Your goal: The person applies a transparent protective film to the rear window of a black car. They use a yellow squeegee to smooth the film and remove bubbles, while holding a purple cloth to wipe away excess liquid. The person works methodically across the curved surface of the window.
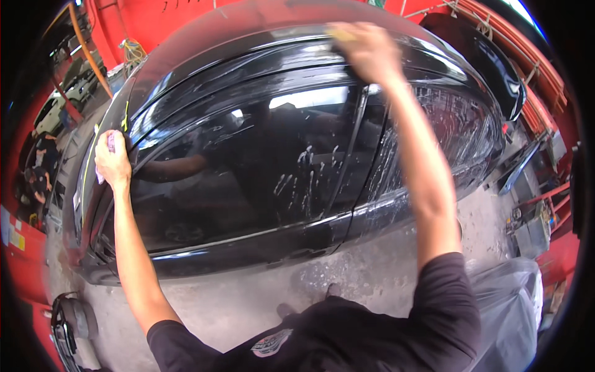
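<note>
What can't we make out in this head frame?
Head: yellow item, blurred and partly covered by the right hand.
Head: full shape of the purple item, hidden by the left hand.
Head: far side of the black car, behind its roof.
Head: activity of background people, too small.

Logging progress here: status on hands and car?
Left hand gripping purple cloth. Right hand, blurred, holding yellow pad at roof. Black car, side windows streaked. No obstruction visible.

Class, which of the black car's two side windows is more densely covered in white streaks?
The right-hand window: white streaks spread across much of its glass, whereas the left-hand window is mostly dark, with only scattered white smears.
</note>
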Motion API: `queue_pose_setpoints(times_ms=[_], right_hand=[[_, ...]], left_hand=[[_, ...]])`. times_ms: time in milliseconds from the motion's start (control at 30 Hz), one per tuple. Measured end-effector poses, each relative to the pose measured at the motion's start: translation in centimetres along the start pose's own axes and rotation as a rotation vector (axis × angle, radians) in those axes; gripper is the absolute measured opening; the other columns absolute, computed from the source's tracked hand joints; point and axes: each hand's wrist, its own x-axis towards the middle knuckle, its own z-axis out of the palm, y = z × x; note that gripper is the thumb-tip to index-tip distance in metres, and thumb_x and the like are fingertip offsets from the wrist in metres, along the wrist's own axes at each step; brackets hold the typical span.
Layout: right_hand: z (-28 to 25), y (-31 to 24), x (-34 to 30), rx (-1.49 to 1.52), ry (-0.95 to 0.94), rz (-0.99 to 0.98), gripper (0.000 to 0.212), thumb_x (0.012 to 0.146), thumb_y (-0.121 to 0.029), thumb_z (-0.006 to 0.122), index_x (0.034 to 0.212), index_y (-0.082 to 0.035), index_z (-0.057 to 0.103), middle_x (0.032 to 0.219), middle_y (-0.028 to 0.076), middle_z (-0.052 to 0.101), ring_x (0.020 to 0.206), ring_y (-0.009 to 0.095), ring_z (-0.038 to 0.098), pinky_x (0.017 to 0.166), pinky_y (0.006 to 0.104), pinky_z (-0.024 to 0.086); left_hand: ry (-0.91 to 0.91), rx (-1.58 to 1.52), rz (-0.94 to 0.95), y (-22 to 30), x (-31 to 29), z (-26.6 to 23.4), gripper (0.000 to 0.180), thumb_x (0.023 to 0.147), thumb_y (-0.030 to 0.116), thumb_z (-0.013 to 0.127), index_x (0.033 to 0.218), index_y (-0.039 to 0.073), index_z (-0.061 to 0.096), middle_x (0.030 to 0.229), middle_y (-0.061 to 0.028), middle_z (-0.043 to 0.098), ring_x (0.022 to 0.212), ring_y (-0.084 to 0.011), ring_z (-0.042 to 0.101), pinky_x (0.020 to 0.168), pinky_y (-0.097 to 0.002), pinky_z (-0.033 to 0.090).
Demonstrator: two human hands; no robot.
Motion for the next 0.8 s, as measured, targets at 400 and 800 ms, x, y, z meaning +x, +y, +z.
queue_pose_setpoints(times_ms=[400, 800], right_hand=[[-4.5, 13.3, -3.0, 0.366, -0.130, 0.154, 0.039, 0.101, -0.033, 0.067, 0.137, -0.020, 0.074, 0.126, 0.010, 0.075, 0.108, 0.027, 0.072, 0.102, 0.0419, 0.056], [0.6, -5.8, 3.0, 0.318, -0.263, -0.100, 0.034, 0.103, -0.029, 0.064, 0.135, -0.028, 0.075, 0.107, 0.011, 0.071, 0.107, 0.031, 0.069, 0.097, 0.0427, 0.055]], left_hand=[[-0.007, -0.058, 0.046, -0.3, 0.5, 0.3, 0.037, 0.101, 0.038, 0.067, 0.117, 0.005, 0.075, 0.111, -0.0198, 0.075, 0.104, -0.0393, 0.071, 0.093, -0.0473, 0.053], [-0.058, -0.113, 0.017, 0.0, 0.7, -2.2, 0.038, 0.095, 0.040, 0.072, 0.114, 0.008, 0.076, 0.109, -0.0196, 0.076, 0.103, -0.0385, 0.073, 0.092, -0.0472, 0.055]])
